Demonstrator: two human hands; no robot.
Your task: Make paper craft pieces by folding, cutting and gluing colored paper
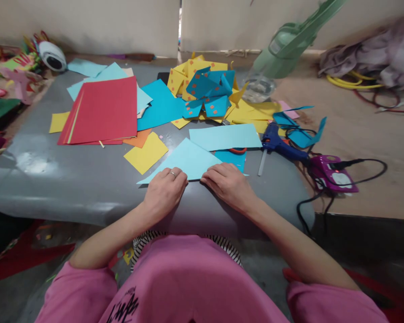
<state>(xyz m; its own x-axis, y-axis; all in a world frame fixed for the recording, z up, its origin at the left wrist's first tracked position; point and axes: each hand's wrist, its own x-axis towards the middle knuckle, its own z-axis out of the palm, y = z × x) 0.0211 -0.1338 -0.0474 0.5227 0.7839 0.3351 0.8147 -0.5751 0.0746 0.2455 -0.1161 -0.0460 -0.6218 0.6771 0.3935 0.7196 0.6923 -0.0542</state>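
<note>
A light blue sheet of paper [188, 157], folded into a triangle, lies on the grey table with its long edge towards me. My left hand [166, 188] has its fingers closed on that near edge, left of the middle; a ring shows on one finger. To the right of the middle, my right hand [227, 184] grips the same edge, fingers bent together and thumb underneath. Just beyond lies a light blue paper strip [225, 137], partly over a darker blue paper piece [234, 159] and red scissor handles [239, 150]. A yellow paper square [145, 152] rests to the left.
Red paper sheets [104, 110] are stacked at the left. Folded yellow and blue paper pieces [208, 85] with orange squares pile up at the back. A blue glue gun [283, 146] and a purple power box [335, 175] with black cables sit right, near a green spray bottle [279, 54].
</note>
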